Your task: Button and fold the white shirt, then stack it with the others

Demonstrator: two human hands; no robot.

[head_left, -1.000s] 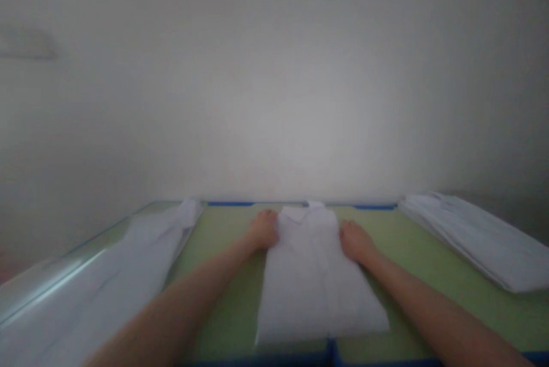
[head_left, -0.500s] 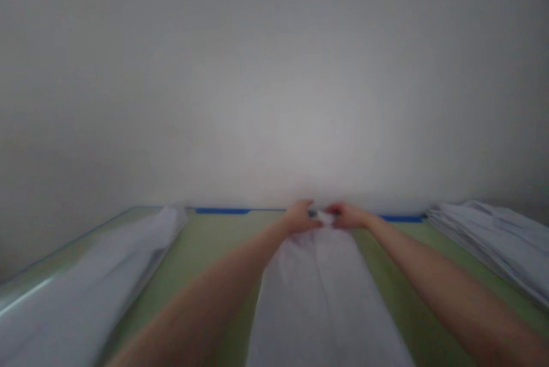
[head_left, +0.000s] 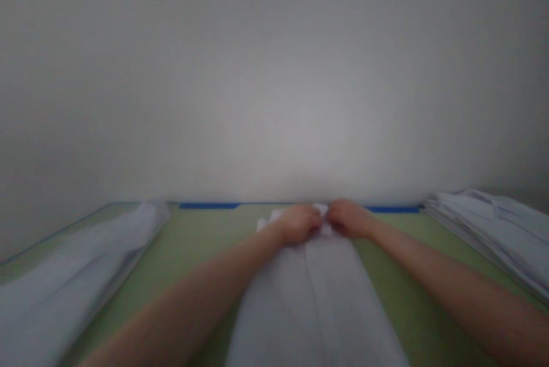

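Observation:
A long white garment [head_left: 317, 298] lies flat in front of me, with a seam or fold line running down its middle. At its far end, my left hand [head_left: 302, 223] pinches the cloth with curled fingers. Close beside it on the right, my right hand [head_left: 349, 218] grips the same end. A small piece of white fabric stands up between the two hands. The fingertips are partly hidden and blurred, so the exact hold is not clear.
Another white garment [head_left: 86, 264] lies along the left of the green table [head_left: 201, 235]. To the right is a stack of folded white garments [head_left: 493, 224]. Blue strips [head_left: 208, 206] mark the table's far edge, against a plain grey wall [head_left: 274, 81].
My fingers have closed in on the far end of the garment, and my hands have come a little nearer each other. More white cloth shows left of my left hand.

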